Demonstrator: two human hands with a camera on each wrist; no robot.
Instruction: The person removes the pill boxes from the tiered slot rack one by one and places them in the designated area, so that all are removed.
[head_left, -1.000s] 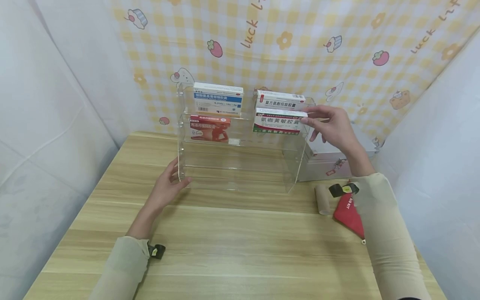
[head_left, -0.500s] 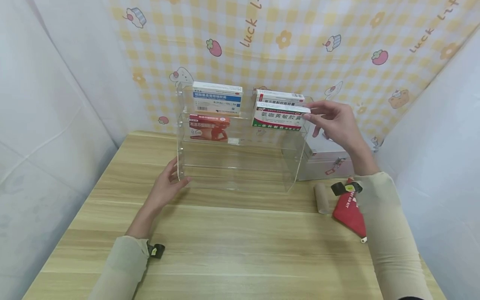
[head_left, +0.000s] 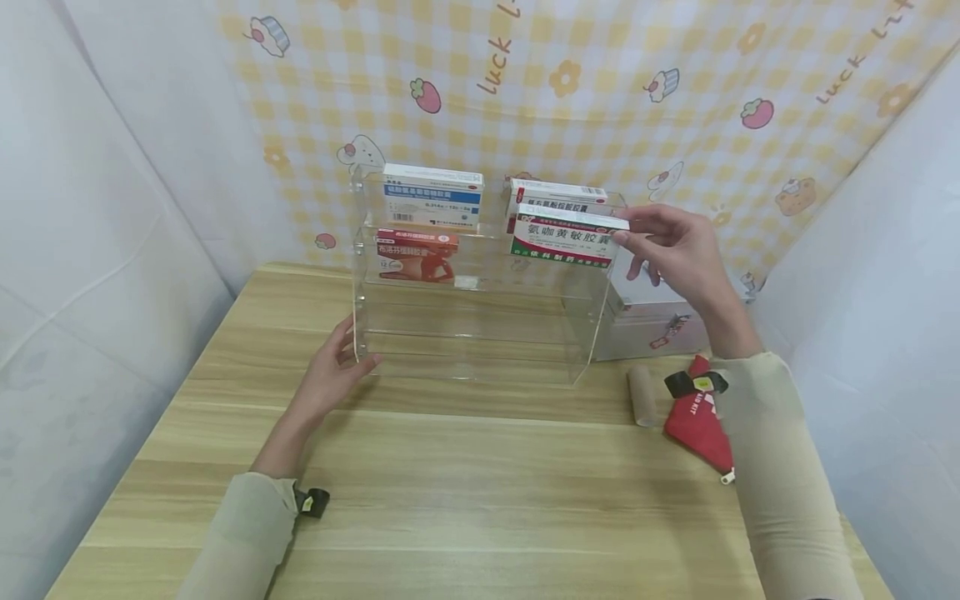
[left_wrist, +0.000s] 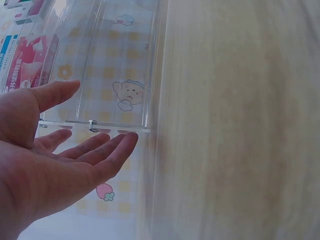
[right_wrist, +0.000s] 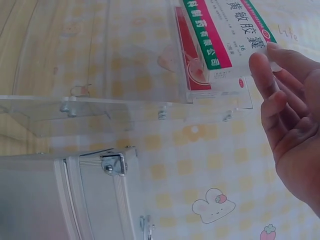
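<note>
My right hand (head_left: 678, 250) pinches the right end of a white, green and red medicine box (head_left: 566, 240) between thumb and fingers. This box is at the right of a clear acrylic tiered rack (head_left: 465, 322), slightly tilted, overlapping the red-and-white medicine box (head_left: 558, 193) behind it. On the rack's left, a blue-and-white medicine box (head_left: 433, 200) stands on the top tier, with an orange-red medicine box (head_left: 417, 258) one tier lower. My left hand (head_left: 330, 375) is at the rack's lower left side; in the left wrist view its extended fingertips (left_wrist: 131, 139) touch the side panel's edge.
Behind the rack's right side stands a silver metal case (head_left: 652, 321). A brown cardboard tube (head_left: 642, 397) and a red first aid pouch (head_left: 699, 427) lie on the wooden table (head_left: 450, 492) at right. A yellow checked curtain (head_left: 480, 125) hangs behind.
My right hand has drawn the green-and-red medicine box up and a little to the right, away from the rack's second tier. The left hand has stayed at the rack's side.
</note>
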